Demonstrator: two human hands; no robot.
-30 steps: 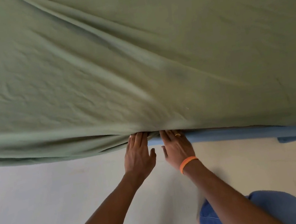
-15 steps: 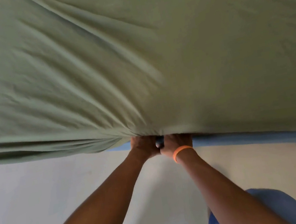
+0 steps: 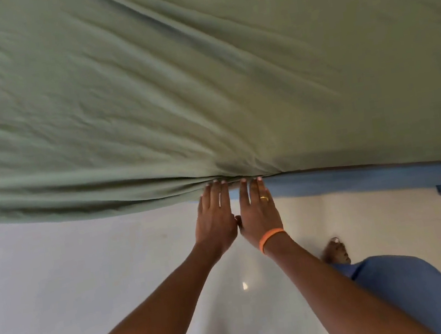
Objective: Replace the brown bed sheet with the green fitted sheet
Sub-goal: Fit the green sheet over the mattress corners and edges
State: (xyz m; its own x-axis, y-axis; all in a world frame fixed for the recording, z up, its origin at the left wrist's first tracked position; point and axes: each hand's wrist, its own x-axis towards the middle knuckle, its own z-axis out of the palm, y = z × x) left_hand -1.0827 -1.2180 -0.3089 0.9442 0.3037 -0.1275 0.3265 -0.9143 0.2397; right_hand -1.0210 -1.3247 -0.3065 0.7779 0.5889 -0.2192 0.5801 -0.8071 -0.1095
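Observation:
The green fitted sheet [image 3: 201, 84] covers the whole mattress top, wrinkled, with its hem bunched along the near edge on the left. My left hand [image 3: 215, 219] and my right hand [image 3: 257, 212] lie side by side at that edge, fingers straight, fingertips touching the sheet's hem where it meets the blue bed side [image 3: 358, 179]. An orange band circles my right wrist and a ring sits on one finger. No brown sheet is in sight.
A pale, shiny floor [image 3: 88, 286] runs under the bed edge. My blue-clad leg [image 3: 404, 291] and bare foot [image 3: 336, 252] stand at the lower right, close to the bed.
Half a second ago both hands were pushed in under the hem with the fingers hidden. They have drawn back out and now lie flat with the fingers showing.

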